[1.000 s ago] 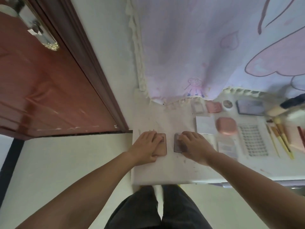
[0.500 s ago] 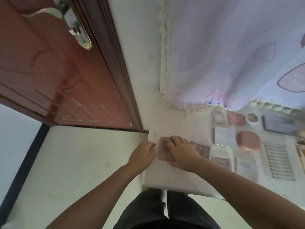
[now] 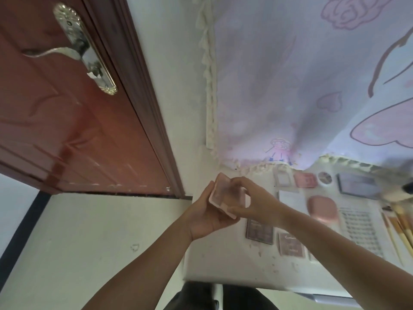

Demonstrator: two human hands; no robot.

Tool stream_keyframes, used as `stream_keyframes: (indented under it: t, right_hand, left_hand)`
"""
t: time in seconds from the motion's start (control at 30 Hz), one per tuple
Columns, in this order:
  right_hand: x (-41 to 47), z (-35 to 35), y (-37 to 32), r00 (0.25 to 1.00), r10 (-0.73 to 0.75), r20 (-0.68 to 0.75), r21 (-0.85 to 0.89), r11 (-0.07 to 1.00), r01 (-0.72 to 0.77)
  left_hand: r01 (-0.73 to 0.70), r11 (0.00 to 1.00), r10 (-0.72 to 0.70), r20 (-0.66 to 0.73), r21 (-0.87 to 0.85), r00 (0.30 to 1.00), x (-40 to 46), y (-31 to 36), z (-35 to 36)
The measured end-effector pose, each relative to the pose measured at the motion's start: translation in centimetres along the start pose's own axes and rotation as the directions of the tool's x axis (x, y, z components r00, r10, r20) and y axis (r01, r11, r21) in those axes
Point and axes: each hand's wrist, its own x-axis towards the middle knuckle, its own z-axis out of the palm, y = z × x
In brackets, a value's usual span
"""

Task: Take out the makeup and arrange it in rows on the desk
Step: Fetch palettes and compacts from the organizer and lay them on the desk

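Where both grip it, pink compact [image 3: 221, 193] half hidden between left hand [image 3: 206, 217] and right hand [image 3: 257, 201].

Door, wall and curtain around the scene

A reddish-brown wooden door [image 3: 55, 121] fills the picture from nine to eleven o'clock, its shiny metal lever handle [image 3: 73, 52] up at eleven, the dark door frame [image 3: 143, 104] slanting down beside it toward the centre. A white wall [image 3: 178, 86] runs up at twelve. From twelve to three hangs a pale lilac curtain [image 3: 290, 86] with pink heart and cartoon prints and a cream tasselled trim [image 3: 209, 86] along its edge. Pale floor [image 3: 89, 231] spreads at seven, dark trouser legs [image 3: 196, 296] at six.
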Motion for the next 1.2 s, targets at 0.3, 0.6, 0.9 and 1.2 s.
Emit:
stream_keyframes:
  t: [0.3, 0.6, 0.9, 1.2]
  right_hand:
    - [4.3, -6.0, -0.4, 0.97, 0.219, 0.106, 0.423, 0.873, -0.243]
    - [8.7, -3.9, 1.8, 0.947, 0.32, 0.025, 0.57, 0.774, -0.277]
    - [13.3, -2.8, 3.3, 0.929, 0.357, -0.099, 0.476, 0.837, -0.27]
    - [16.5, -1.9, 4.6, 0.924, 0.347, -0.161, 0.281, 0.913, -0.294]
  left_hand:
    - [0.095, 0.99, -0.098, -0.026, -0.104, 0.995, 0.0, 0.1, -2.7]
    - [-0.038, 0.986, 0.002, -0.216, -0.161, 0.976, 2.3, 1.6, -3.2]
    - [-0.146, 0.806, 0.452, -0.438, 0.574, 0.777, 6.4, 3.9, -4.6]
    - [0.03, 0.438, 0.566, -0.302, 0.898, 0.767, 7.7, 3.9, -6.1]
